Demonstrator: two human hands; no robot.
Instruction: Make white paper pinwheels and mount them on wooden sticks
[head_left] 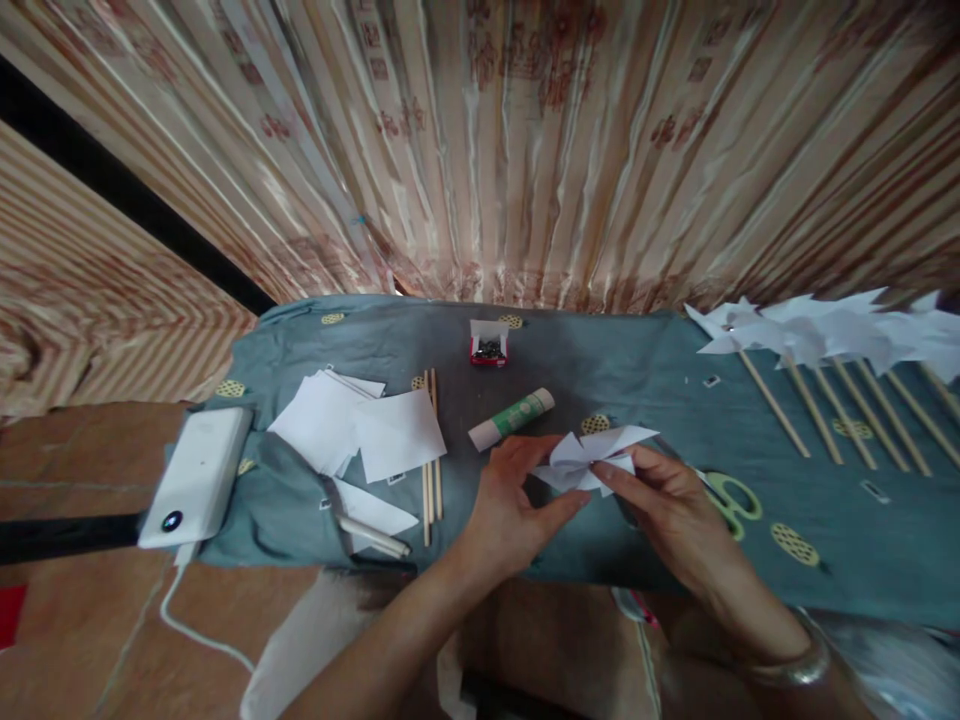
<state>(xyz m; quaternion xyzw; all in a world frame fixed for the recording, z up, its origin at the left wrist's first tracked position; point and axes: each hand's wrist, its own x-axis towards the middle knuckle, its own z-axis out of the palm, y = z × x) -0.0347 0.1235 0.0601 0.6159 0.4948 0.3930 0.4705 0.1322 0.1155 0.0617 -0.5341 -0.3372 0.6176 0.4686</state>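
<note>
A folded white paper pinwheel (574, 455) is held between both hands above the front of the cloth-covered table. My left hand (510, 510) grips it from the left, thumb below and fingers partly behind the paper. From the right, my right hand (675, 515) pinches it, with a fingertip at its middle. Just behind my left hand lies a green and white glue stick (513, 418). Scissors with green handles (735, 503) rest beside my right hand, their blades partly hidden by it.
Square white paper sheets (322, 420) and thin wooden sticks (431, 450) lie on the left. A small open red box (489, 345) holds dark metal pieces. Several finished pinwheels on sticks (832, 335) line the right. A white device (196, 480) with a cable stands at the left edge.
</note>
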